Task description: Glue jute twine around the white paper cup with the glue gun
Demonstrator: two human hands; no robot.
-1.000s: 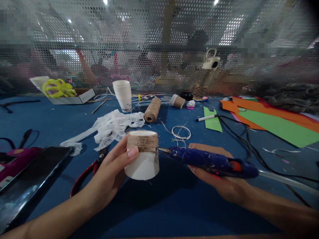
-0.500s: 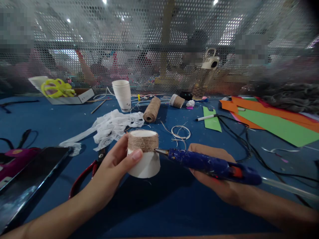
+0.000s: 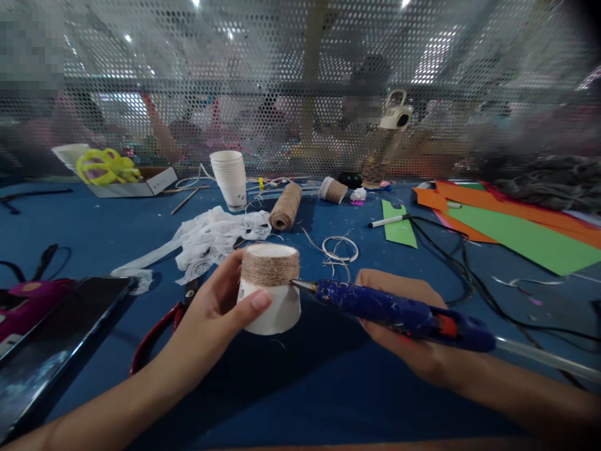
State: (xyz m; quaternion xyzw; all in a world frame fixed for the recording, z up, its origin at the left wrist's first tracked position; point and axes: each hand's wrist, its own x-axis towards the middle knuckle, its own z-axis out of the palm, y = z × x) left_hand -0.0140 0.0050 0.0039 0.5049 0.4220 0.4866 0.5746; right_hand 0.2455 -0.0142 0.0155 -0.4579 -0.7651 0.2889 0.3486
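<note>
My left hand is closed around a short white paper cup whose upper part is wrapped in brown jute twine. The thumb presses on its front and the other fingers are hidden behind it. My right hand grips a blue hot glue gun with a clear glue stick coming out of its back end. The metal nozzle touches, or nearly touches, the lower edge of the twine on the cup's right side.
Behind the cup lie a jute roll, white lace and stacked paper cups. Red-handled scissors and a phone lie left. Coloured paper and a black cable are right. A perforated screen stands behind.
The cup has turned slightly in my left hand, and my thumb sits a little lower on it. The glue gun has barely moved.
</note>
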